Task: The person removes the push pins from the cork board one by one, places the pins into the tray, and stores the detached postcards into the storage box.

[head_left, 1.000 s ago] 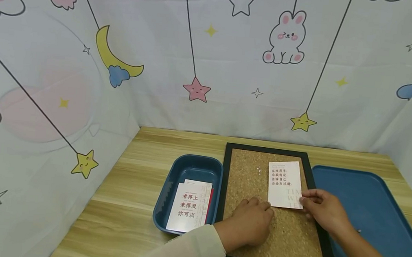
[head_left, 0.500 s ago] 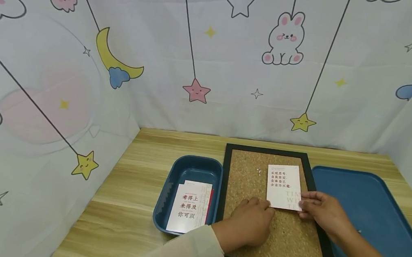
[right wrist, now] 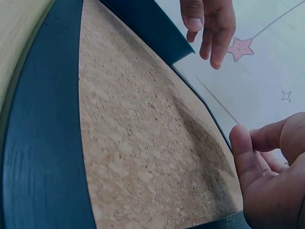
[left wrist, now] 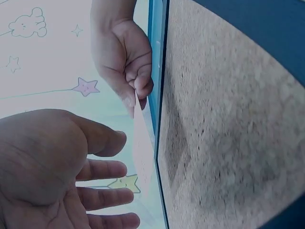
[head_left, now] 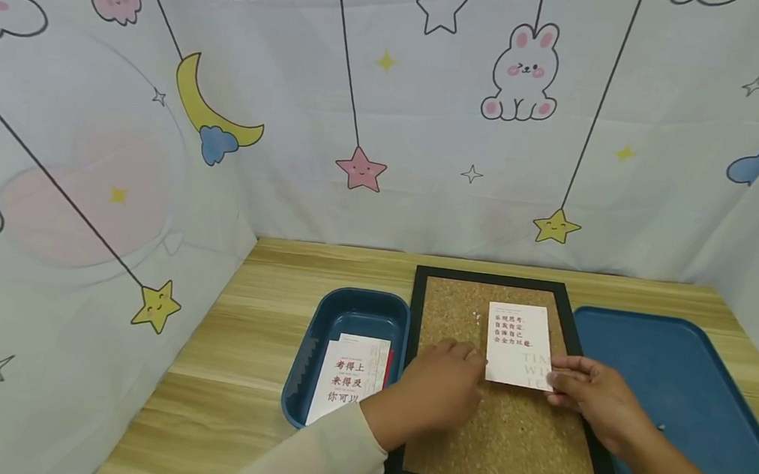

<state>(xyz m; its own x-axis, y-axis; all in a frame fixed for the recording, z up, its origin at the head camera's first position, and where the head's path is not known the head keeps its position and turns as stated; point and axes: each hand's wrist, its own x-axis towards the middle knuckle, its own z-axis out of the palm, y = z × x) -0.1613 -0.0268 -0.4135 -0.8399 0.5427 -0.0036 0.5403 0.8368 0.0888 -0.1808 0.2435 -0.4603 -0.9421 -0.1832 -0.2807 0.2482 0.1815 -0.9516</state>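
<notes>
A white card (head_left: 516, 339) printed with red Chinese lines is held over the upper right of a black-framed cork board (head_left: 510, 444). My right hand (head_left: 596, 399) pinches its lower right corner between thumb and fingers. The right wrist view shows the card (right wrist: 217, 99) edge-on, raised off the cork. At the card's lower left side is my left hand (head_left: 441, 389), its fingertips close to the edge. The left wrist view shows that hand (left wrist: 52, 162) with fingers extended and nothing in them, apart from the card (left wrist: 142, 143).
Left of the board stands a blue bin (head_left: 313, 336) with several cards (head_left: 347, 377) lying in it. A flat blue tray (head_left: 653, 366) lies to the right, partly behind the right arm, with a tiny object (head_left: 661, 426) on it. A patterned cloth (head_left: 422, 218) hangs behind the wooden table (head_left: 202, 402).
My left hand has let go of the card's lower left corner and shifted up and left. The card has moved slightly left and down, still in my right hand.
</notes>
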